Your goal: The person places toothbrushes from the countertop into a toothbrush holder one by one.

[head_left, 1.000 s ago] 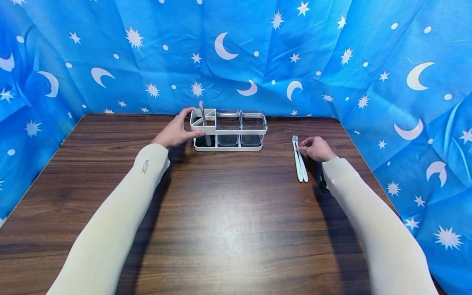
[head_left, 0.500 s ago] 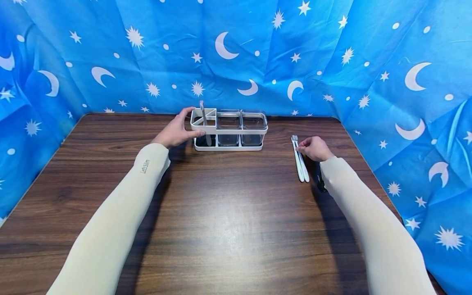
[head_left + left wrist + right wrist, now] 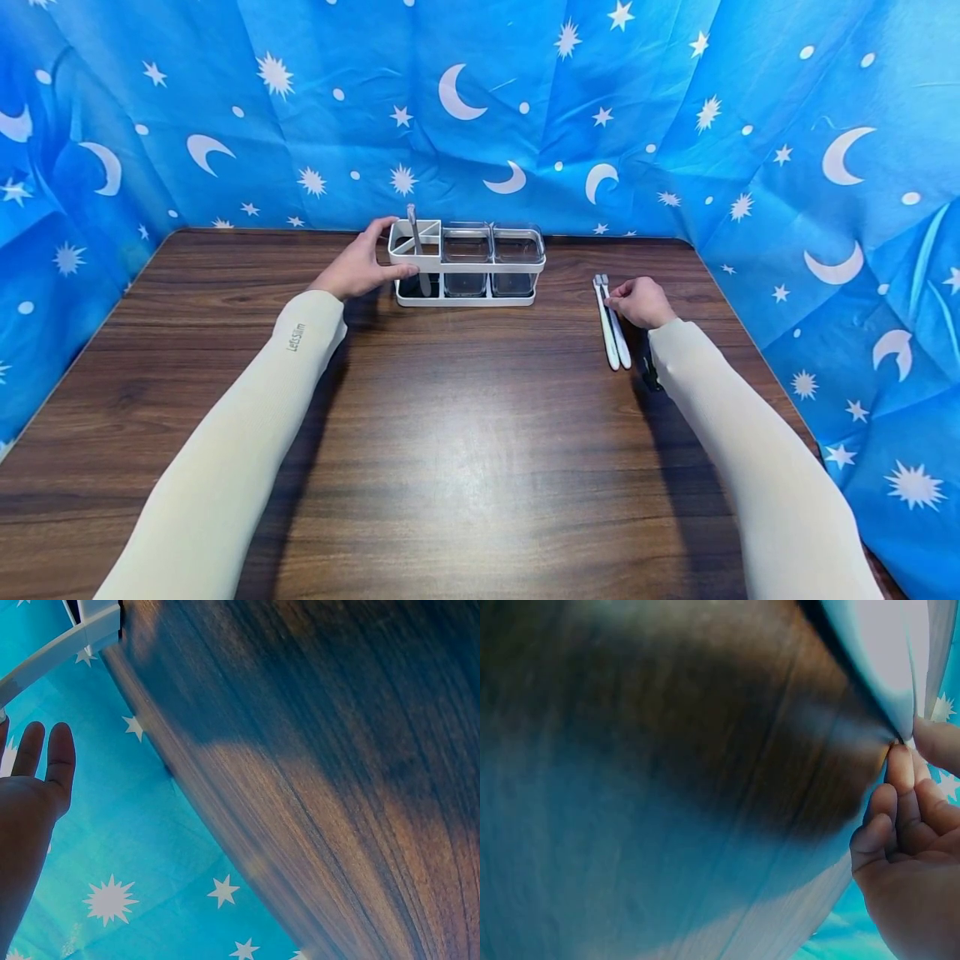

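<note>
A white rack (image 3: 480, 268) stands near the back of the table, with a divided section at its left and two clear cups (image 3: 465, 246) beside it. One toothbrush (image 3: 413, 227) stands upright, slightly tilted, in the divided section. My left hand (image 3: 358, 267) holds the rack's left end, thumb in front and fingers behind; the left wrist view catches the rack's rim (image 3: 45, 661) above the fingers (image 3: 61, 754). To the right, two white toothbrushes (image 3: 605, 321) lie side by side, bristle ends away. My right hand (image 3: 643, 302) pinches the right-hand toothbrush (image 3: 619, 340) near its head between thumb and forefinger.
The dark wooden table (image 3: 465, 467) reaches back to a blue curtain (image 3: 300, 108) printed with moons and stars, which also hangs along both sides. Beneath the right wrist a small black object (image 3: 651, 371) shows, partly hidden by the sleeve.
The handle end of the right-hand toothbrush has shifted slightly to the right, while my right hand stays at its neck. My left hand and the rack have not visibly moved.
</note>
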Tool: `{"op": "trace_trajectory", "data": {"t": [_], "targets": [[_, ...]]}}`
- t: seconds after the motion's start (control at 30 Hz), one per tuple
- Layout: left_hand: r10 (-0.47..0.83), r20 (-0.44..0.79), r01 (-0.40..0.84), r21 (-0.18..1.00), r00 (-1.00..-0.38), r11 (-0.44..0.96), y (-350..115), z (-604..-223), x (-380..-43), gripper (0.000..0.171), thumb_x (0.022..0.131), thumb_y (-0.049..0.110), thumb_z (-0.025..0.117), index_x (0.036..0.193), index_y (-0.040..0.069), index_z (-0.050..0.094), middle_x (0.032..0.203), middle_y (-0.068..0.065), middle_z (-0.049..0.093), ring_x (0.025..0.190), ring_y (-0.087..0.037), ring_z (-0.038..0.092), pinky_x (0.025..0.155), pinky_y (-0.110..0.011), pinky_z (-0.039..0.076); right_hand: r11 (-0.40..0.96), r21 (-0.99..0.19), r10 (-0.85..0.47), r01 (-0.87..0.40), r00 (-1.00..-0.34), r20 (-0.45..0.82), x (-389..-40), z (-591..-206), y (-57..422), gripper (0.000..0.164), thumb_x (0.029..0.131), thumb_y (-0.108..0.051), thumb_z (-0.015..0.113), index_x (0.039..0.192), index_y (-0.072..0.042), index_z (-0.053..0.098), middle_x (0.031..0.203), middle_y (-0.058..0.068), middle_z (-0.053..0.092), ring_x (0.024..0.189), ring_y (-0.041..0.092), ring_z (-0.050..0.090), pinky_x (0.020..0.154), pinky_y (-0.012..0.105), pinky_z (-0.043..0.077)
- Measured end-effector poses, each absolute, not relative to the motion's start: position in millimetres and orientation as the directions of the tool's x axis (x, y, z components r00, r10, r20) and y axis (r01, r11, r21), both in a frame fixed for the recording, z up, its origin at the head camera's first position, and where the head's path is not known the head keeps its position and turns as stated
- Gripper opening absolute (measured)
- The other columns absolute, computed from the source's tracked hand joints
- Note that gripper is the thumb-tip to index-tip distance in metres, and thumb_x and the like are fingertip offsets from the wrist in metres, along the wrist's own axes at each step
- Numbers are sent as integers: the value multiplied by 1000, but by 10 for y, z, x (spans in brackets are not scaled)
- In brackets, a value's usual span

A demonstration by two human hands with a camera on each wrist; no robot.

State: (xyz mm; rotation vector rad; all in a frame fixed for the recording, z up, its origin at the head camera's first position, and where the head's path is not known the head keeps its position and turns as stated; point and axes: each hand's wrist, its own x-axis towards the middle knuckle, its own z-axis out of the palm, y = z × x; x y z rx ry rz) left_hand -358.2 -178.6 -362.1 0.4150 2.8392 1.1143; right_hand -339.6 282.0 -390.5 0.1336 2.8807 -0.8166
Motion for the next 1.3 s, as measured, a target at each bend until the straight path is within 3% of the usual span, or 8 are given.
{"op": "trace_trajectory", "data": {"t": [0.4,0.77,1.07,1.3], "targets": [[275,35,225,680,-961,698,-1797,-3622,-3579,102,74,62,69,150,21,16,151,-15,22,134,-38,26,105,-59,23,886,-438,116,155,-987,-116,-3364,-3865,2805,23,87,-20,64,80,1,66,81,12,62,74,26,53,65,36,45],[276,37,227,682,-960,696,-1799,-3627,-3578,102,73,63,69,150,22,16,151,-15,22,134,-38,26,105,-60,23,833,-538,161,133,-987,5,-3370,-3592,2823,29,89,-26,61,92,2,69,89,16,64,80,28,54,64,37,45],[294,72,265,670,-953,694,-1803,-3655,-3618,102,74,61,70,150,18,17,146,-16,30,130,-35,32,104,-55,27,784,-617,127,-69,-955,268,-3399,-3313,2643,22,89,-20,59,95,0,66,89,15,64,77,24,55,67,31,44],[290,59,255,663,-955,704,-1805,-3625,-3594,100,76,57,71,150,19,16,148,-15,27,132,-34,30,105,-55,26,748,-634,66,-197,-928,366,-3369,-3109,2414,22,89,-22,61,95,-2,66,88,11,64,77,19,55,66,24,45]]}}
